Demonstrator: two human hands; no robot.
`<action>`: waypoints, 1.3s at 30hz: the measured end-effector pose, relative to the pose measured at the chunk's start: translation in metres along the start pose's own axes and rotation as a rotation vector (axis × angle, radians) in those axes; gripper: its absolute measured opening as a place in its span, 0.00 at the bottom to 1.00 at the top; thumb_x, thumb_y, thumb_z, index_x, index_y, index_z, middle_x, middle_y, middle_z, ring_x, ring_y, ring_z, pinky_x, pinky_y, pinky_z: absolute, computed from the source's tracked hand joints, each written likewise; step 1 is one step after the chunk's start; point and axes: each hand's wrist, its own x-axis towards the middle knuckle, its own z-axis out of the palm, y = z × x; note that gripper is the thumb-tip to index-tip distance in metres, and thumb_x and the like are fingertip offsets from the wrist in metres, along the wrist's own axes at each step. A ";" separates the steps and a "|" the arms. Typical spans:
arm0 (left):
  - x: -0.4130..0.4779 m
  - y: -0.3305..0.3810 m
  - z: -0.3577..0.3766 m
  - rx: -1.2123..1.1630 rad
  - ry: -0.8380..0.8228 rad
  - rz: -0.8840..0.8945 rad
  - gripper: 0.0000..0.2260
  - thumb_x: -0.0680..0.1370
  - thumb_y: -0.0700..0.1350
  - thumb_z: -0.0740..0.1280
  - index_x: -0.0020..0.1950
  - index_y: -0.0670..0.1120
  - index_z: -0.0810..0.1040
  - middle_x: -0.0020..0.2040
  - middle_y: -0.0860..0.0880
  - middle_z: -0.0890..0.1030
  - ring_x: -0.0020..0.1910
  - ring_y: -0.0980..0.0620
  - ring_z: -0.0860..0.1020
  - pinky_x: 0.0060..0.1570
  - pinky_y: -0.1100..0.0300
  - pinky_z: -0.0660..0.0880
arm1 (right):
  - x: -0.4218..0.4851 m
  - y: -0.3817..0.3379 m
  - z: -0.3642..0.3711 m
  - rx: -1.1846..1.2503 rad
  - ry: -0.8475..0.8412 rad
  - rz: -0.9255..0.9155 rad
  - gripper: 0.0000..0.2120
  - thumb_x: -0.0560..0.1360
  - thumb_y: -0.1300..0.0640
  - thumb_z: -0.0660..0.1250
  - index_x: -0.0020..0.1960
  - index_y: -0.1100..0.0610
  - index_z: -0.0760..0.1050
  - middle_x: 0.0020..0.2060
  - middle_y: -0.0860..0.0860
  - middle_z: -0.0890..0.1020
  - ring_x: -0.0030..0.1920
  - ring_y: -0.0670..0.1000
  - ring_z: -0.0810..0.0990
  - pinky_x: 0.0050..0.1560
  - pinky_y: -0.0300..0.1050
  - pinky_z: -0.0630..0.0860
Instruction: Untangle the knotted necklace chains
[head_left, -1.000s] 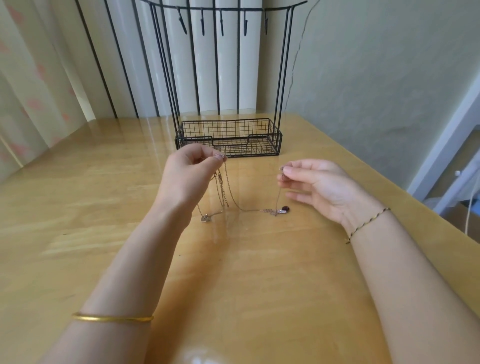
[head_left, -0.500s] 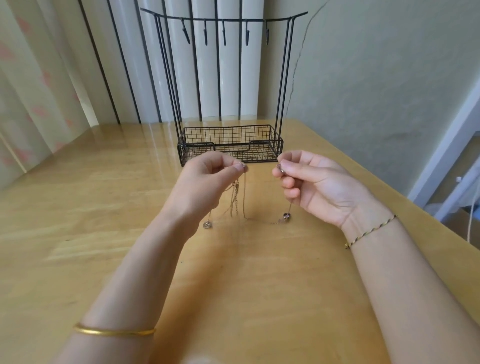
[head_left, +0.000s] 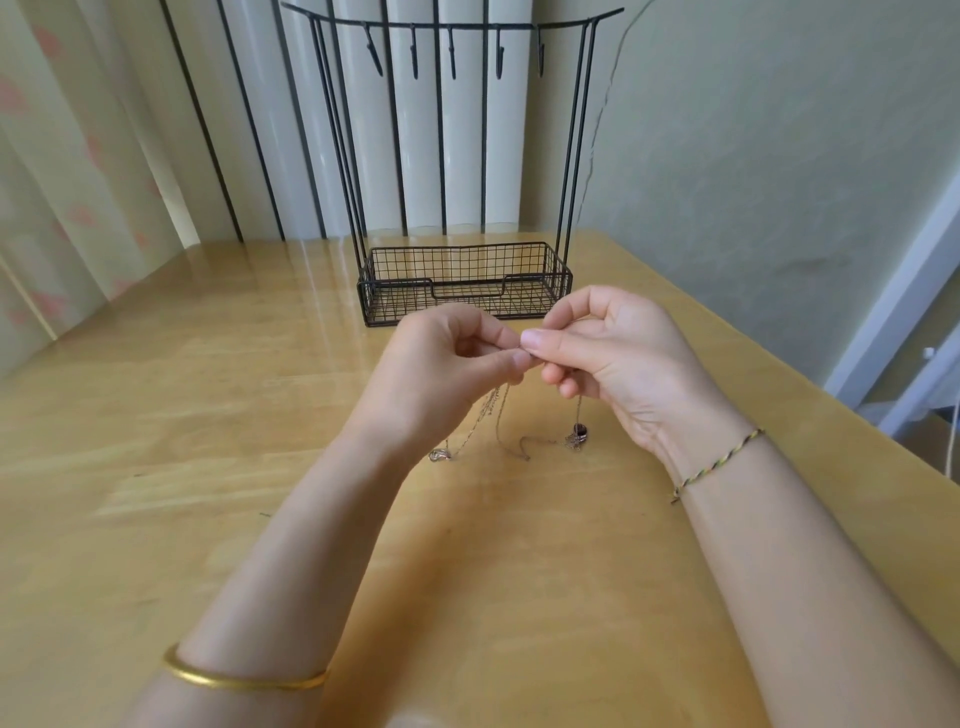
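The glossy wooden table (head_left: 208, 467) is honey-yellow, streaked with paler plank grain. The wire jewellery stand with a basket base (head_left: 462, 280) is plain black, its mesh a square grid. The thin metal necklace chains (head_left: 498, 415) are a dull gold-brown. One small round bead pendant (head_left: 581, 430) is dark maroon; the small looped metal pendant (head_left: 440, 455) is silvery. The smooth metal bangle (head_left: 244, 680) is bright gold. The thin braided cord bracelet (head_left: 722, 460) mixes yellow, green and dark strands. The sheer fabric curtain (head_left: 62, 182) is cream with faded pink blotches. The plastered wall (head_left: 779, 156) is pale grey-green.
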 end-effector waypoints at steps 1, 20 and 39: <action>0.001 -0.001 0.000 0.006 0.010 0.005 0.05 0.73 0.39 0.72 0.45 0.38 0.80 0.35 0.47 0.81 0.22 0.63 0.70 0.23 0.74 0.62 | 0.000 0.000 0.000 -0.007 0.003 -0.004 0.08 0.71 0.66 0.72 0.42 0.60 0.72 0.31 0.56 0.81 0.26 0.47 0.75 0.25 0.37 0.69; -0.001 -0.002 -0.006 0.082 -0.103 -0.127 0.04 0.78 0.42 0.67 0.44 0.44 0.79 0.32 0.54 0.79 0.22 0.60 0.63 0.23 0.68 0.62 | 0.001 0.005 0.000 -0.363 0.014 -0.239 0.08 0.72 0.64 0.71 0.38 0.53 0.79 0.34 0.46 0.80 0.35 0.40 0.74 0.38 0.31 0.73; -0.001 -0.006 -0.012 0.129 -0.098 -0.194 0.05 0.78 0.42 0.67 0.43 0.44 0.79 0.30 0.55 0.80 0.26 0.55 0.63 0.26 0.62 0.61 | 0.013 0.012 -0.005 -0.290 0.041 -0.165 0.07 0.76 0.63 0.66 0.41 0.54 0.78 0.33 0.48 0.79 0.26 0.37 0.71 0.28 0.29 0.65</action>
